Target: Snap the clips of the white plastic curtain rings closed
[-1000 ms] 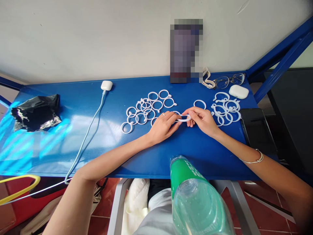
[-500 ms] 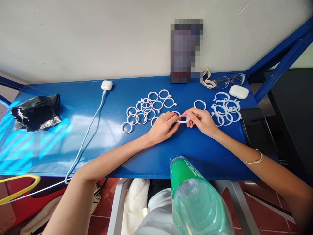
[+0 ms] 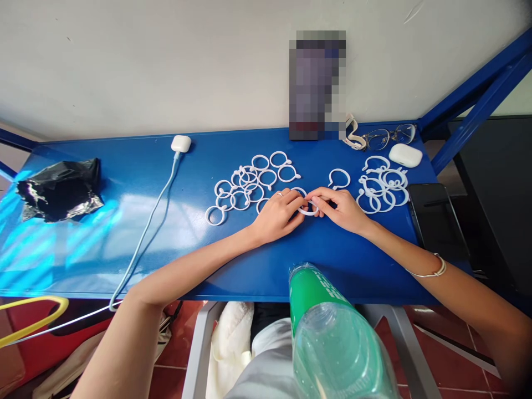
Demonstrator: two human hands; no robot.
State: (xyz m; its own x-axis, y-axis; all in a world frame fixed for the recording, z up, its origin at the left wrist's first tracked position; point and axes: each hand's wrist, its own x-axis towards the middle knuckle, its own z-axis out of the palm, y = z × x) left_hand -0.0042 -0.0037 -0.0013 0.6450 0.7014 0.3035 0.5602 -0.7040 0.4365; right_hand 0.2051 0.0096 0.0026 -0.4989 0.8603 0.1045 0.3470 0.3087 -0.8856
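Between my two hands is a white plastic ring (image 3: 308,212), held just above the blue table. My left hand (image 3: 279,215) pinches its left side, and the fingers of my right hand (image 3: 336,206) close on its upper right edge. Another ring shows partly behind my left fingertips. Beyond my right hand lies a single ring with a gap (image 3: 341,172) at its lower left. A spread of several closed white rings (image 3: 248,176) with small knobs lies left of my hands. To the right rests a heap of several white rings (image 3: 386,188), some of them open.
On the blue table (image 3: 183,260) are a black plastic bag (image 3: 60,188), a white earbud case on a cable (image 3: 181,144), another white case (image 3: 405,155), glasses (image 3: 390,137) and a black phone (image 3: 436,219). A green-labelled bottle (image 3: 328,316) stands close in front of me.
The held ring and my right fingers have shifted slightly left and down, nearer my left hand. More of the single ring behind my right hand now shows, including its gap.
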